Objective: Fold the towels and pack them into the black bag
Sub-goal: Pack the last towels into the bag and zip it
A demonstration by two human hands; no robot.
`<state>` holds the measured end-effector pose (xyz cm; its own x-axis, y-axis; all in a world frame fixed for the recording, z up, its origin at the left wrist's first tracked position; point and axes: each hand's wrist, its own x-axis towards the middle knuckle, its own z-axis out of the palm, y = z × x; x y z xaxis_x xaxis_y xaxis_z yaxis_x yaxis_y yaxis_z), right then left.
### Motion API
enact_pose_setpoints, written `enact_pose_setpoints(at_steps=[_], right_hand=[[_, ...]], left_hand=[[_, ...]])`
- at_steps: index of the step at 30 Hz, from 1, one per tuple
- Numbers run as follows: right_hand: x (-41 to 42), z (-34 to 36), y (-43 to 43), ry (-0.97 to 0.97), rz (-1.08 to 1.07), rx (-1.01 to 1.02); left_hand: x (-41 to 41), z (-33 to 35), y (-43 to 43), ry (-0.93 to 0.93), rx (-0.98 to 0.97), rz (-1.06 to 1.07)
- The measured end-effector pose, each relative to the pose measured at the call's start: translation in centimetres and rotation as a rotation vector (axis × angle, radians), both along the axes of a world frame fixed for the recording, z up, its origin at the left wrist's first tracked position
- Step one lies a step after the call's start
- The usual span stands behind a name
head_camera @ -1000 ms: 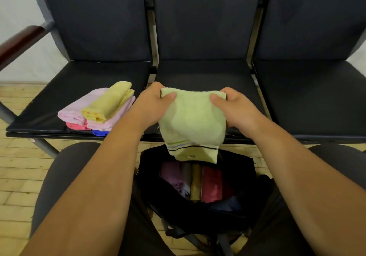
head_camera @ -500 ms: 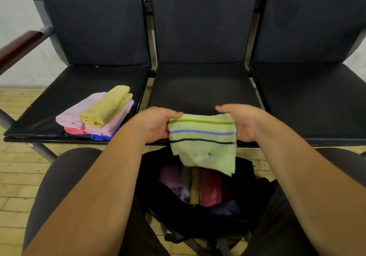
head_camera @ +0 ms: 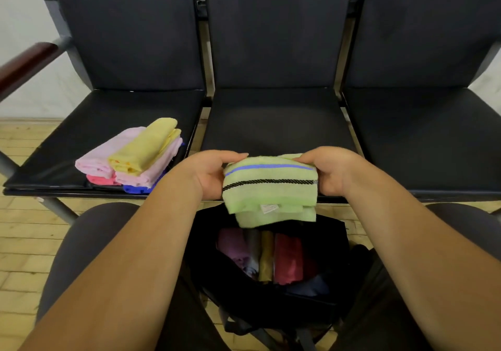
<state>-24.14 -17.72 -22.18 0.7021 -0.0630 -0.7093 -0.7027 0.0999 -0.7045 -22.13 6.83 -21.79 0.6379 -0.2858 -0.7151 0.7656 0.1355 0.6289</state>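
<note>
A light green towel (head_camera: 271, 190) with a blue and a black stripe is folded into a thick band and held in the air over the black bag (head_camera: 206, 264). My left hand (head_camera: 211, 174) grips its left end and my right hand (head_camera: 333, 173) grips its right end. The bag stands open on the floor between my knees, and several rolled towels (head_camera: 273, 258) in purple, grey, yellow and dark red stand side by side inside it. A stack of folded towels (head_camera: 135, 158), pink, yellow, red and blue, lies on the left seat.
Three joined black seats (head_camera: 273, 122) face me, with a wooden armrest (head_camera: 24, 65) at the far left. My dark-trousered knees flank the bag. The floor is pale brick-patterned tile (head_camera: 24, 245).
The green towel hung open from its top corners a second ago. It has since been folded over into a shorter, thicker band, and both hands have lowered it toward the bag.
</note>
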Motion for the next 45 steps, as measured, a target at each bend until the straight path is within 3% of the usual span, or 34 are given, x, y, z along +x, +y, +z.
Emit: enact_pose_setpoints(at_steps=[6, 11, 14, 23, 29, 32, 39, 45], right_hand=[[-0.6, 0.4, -0.3, -0.003, 0.009, 0.217], [-0.4, 1.7, -0.3, -0.355, 0.070, 0.368], [-0.2, 2.2, -0.5, -0.432, 0.094, 0.379], [-0.3, 1.1, -0.3, -0.341, -0.017, 0.273], [-0.4, 0.6, -1.1, -0.289, 0.126, 0.214], [-0.2, 0.8, -1.4, -0.326, 0.167, 0.209], [-0.1, 1.7, -1.0, -0.500, 0.083, 0.249], [-0.1, 1.7, -0.9, -0.515, 0.076, 0.281]], left_hand=[[-0.1, 0.2, -0.3, 0.004, -0.058, -0.032], [0.5, 1.9, 0.4, -0.368, -0.146, 0.031], [0.7, 2.9, 1.0, -0.489, -0.150, 0.047], [0.0, 2.4, 1.3, -0.400, -0.018, -0.019], [-0.3, 2.6, 2.2, -0.358, -0.001, -0.110], [-0.2, 2.5, 2.4, -0.471, 0.076, -0.154], [0.3, 2.5, 2.7, -0.832, 0.295, -0.028], [0.0, 2.5, 2.9, -0.845, 0.227, -0.047]])
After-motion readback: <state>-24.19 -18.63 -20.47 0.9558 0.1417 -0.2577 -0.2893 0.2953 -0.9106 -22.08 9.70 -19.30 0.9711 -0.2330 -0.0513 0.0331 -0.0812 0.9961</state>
